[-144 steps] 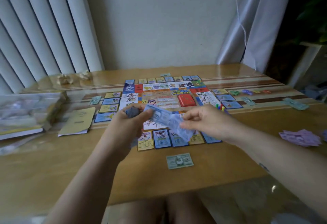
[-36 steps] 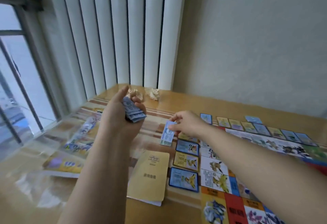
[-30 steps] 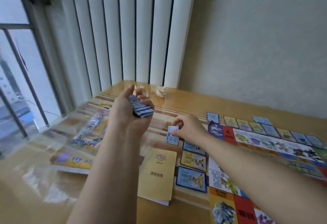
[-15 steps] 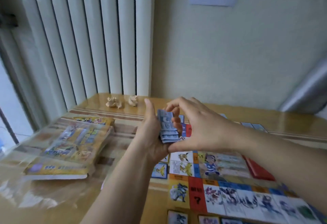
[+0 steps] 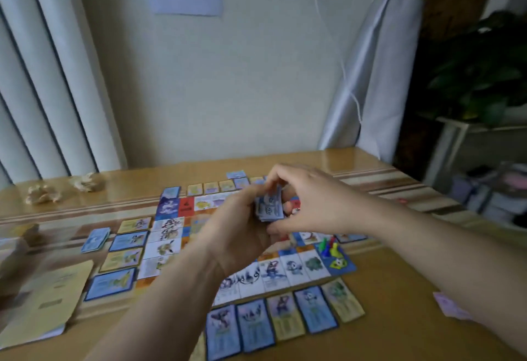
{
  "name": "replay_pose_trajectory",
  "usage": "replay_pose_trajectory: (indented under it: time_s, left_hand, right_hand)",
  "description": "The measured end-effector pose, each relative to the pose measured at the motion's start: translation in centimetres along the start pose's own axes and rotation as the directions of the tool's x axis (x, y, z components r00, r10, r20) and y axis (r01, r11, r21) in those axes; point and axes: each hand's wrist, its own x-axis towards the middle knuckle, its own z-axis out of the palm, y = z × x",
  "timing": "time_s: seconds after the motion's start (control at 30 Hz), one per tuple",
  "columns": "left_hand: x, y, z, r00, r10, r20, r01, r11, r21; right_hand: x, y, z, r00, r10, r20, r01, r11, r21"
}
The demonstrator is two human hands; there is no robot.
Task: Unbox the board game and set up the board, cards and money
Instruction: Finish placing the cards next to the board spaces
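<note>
While left hand (image 5: 239, 235) grips blue note stack (image 5: 269, 207), long axis roughly upright above board (image 5: 296, 269), right hand (image 5: 313, 201) pinches its upper edge from the right.

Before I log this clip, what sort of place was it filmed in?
Probably a room in a home: vertical blinds, a potted plant, and a board game laid out on a wooden table.
</note>
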Motion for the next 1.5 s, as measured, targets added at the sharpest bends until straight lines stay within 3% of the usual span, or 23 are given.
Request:
replay_pose_trajectory:
  time_s: [0.1, 0.17, 0.3, 0.47, 0.6, 0.63, 0.67, 0.7, 0.73, 0.77, 0.8, 0.87, 1.03, 1.17, 1.4, 1.5]
  left_hand:
    - [1.4, -2.1, 2.3, 0.998, -0.035, 0.048, 0.031, 0.995, 0.093]
    - [2.4, -3.7, 3.6, 0.997, -0.063, 0.034, 0.055, 0.976, 0.210]
    - [4.2, -6.4, 4.7, 0.977, -0.200, 0.066, 0.148, 0.874, 0.464]
    - [6.2, -9.0, 8.2, 0.902, -0.382, 0.199, 0.127, 0.678, 0.724]
    - [9.4, -11.1, 10.1, 0.952, -0.270, 0.144, 0.093, 0.704, 0.705]
    - [10.2, -11.6, 10.3, 0.974, -0.191, 0.122, 0.031, 0.649, 0.760]
    - [10.8, -12.0, 10.2, 0.984, -0.101, 0.146, -0.079, 0.489, 0.869]
    - [11.4, -12.5, 10.1, 0.976, -0.037, 0.215, -0.202, 0.226, 0.953]
    - [11.9, -13.1, 9.9, 0.955, -0.029, 0.294, -0.296, -0.062, 0.953]
    - [12.5, -13.9, 9.5, 0.938, -0.062, 0.340, -0.343, -0.289, 0.894]
    - [13.1, -14.8, 9.4, 0.928, -0.109, 0.357, -0.367, -0.445, 0.817]
    - [13.7, -16.2, 9.0, 0.911, -0.206, 0.359, -0.404, -0.627, 0.666]
    - [15.0, -17.1, 8.9, 0.885, -0.274, 0.377, -0.451, -0.707, 0.544]
    - [15.2, -17.1, 9.0, 0.873, -0.263, 0.412, -0.468, -0.692, 0.550]
    - [15.3, -17.2, 9.4, 0.880, -0.221, 0.420, -0.441, -0.709, 0.550]
    - [15.1, -17.3, 9.4, 0.881, -0.235, 0.411, -0.443, -0.716, 0.540]
  right_hand:
    - [-3.2, 2.4, -0.7, 0.999, 0.037, -0.021, -0.035, 0.997, 0.072]
    - [-5.5, 4.0, -1.0, 0.992, 0.114, 0.047, -0.121, 0.977, 0.175]
    - [-9.5, 7.7, -1.6, 0.965, 0.248, 0.080, -0.256, 0.840, 0.478]
    - [-12.8, 10.2, -1.8, 0.956, 0.288, 0.064, -0.286, 0.849, 0.445]
    - [-14.3, 14.0, -3.5, 0.922, 0.385, -0.031, -0.344, 0.856, 0.387]
    - [-14.7, 15.6, -4.0, 0.889, 0.450, -0.085, -0.384, 0.834, 0.395]
    - [-15.0, 17.5, -4.5, 0.829, 0.537, -0.155, -0.435, 0.795, 0.423]
    - [-15.3, 19.6, -4.7, 0.742, 0.629, -0.232, -0.483, 0.741, 0.467]
    - [-15.5, 21.8, -4.8, 0.636, 0.713, -0.295, -0.519, 0.679, 0.520]
    - [-15.7, 23.9, -4.8, 0.532, 0.777, -0.337, -0.539, 0.617, 0.573]
    - [-15.9, 26.0, -4.7, 0.444, 0.819, -0.363, -0.557, 0.570, 0.604]
    - [-16.2, 29.3, -4.2, 0.333, 0.857, -0.394, -0.607, 0.515, 0.606]
    - [-15.9, 34.8, -3.1, 0.191, 0.901, -0.391, -0.754, 0.389, 0.529]
    - [-15.0, 37.6, -1.8, 0.139, 0.910, -0.391, -0.839, 0.317, 0.442]
    - [-15.7, 37.7, -0.7, 0.229, 0.830, -0.508, -0.963, 0.268, 0.003]
    - [-16.1, 34.9, -2.0, 0.315, 0.746, -0.587, -0.896, 0.437, 0.074]
